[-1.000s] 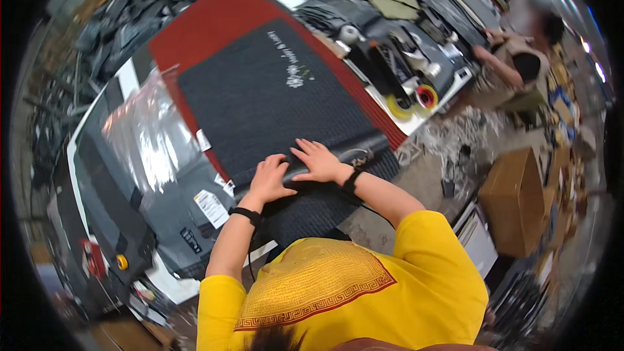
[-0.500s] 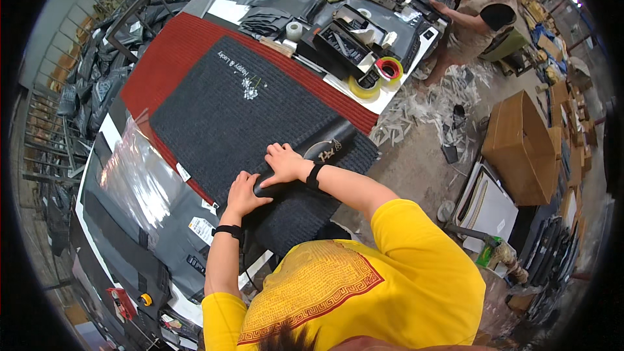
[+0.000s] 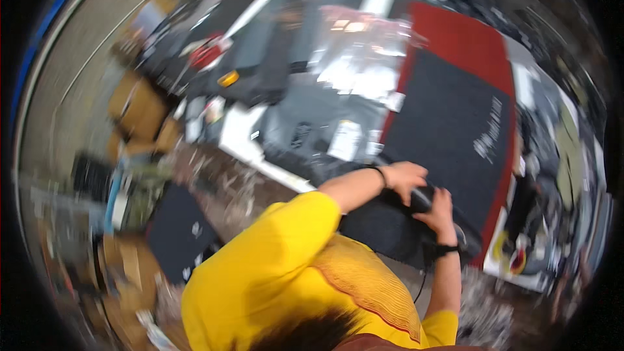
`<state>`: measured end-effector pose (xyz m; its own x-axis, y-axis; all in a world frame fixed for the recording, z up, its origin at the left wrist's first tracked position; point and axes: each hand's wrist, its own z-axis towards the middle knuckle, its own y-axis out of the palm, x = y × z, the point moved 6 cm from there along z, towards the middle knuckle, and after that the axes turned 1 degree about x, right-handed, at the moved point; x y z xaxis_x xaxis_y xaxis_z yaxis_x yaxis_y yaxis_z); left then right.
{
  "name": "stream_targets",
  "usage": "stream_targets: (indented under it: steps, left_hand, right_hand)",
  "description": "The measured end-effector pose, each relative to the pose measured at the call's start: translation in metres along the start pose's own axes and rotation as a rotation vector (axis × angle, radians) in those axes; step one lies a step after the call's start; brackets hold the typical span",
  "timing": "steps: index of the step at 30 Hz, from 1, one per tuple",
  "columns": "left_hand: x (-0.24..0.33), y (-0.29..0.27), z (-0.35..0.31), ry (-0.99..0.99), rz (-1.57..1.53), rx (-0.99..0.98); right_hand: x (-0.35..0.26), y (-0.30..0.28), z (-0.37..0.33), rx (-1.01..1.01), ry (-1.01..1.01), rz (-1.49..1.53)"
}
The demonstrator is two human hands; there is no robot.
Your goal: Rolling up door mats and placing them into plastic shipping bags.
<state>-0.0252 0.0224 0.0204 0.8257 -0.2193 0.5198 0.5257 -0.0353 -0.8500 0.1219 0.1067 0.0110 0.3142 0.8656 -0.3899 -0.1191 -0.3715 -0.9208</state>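
A dark grey ribbed mat [image 3: 448,117] with a small white flower print and lettering lies over a red mat [image 3: 458,29] at the right of the table. Its near end is curled into a roll, black on the underside, and a flap of it hangs toward my body. My left hand [image 3: 404,179] grips the roll from the left, fingers curved over it. Close beside, my right hand [image 3: 440,214] holds the same roll, thumb toward the left hand. Motion blur softens the fingertips.
Left of the mats lie clear plastic film [image 3: 361,45], a grey plastic bag [image 3: 312,123] with a white label, a yellow tape roll [image 3: 228,78] and a red tool [image 3: 207,53]. Cardboard boxes [image 3: 138,107] stand at the left. More tape rolls [image 3: 518,261] sit at the right.
My view has swung left, so the table appears turned and shifted right, and boxes at the left come into sight. Both hands stay on the rolled mat end.
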Motion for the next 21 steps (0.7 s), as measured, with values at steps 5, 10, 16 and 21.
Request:
stream_targets:
  steps: [5, 10, 16, 21]
  left_hand:
    - [0.016, 0.015, -0.018, -0.192, 0.182, 0.044]
    - [0.061, -0.025, -0.105, -0.025, 0.19, 0.547]
    - [0.003, -0.039, -0.287, -0.46, -0.04, 0.616]
    - [-0.049, -0.084, -0.452, -0.741, 0.015, 0.751]
  right_hand:
    - [-0.027, -0.024, -0.004, 0.02, 0.009, 0.033]
    - [-0.046, -0.012, -0.019, 0.005, 0.071, 0.093]
    - [-0.081, 0.004, -0.028, 0.022, 0.099, -0.012]
    - [-0.084, 0.018, -0.043, -0.038, 0.193, 0.001]
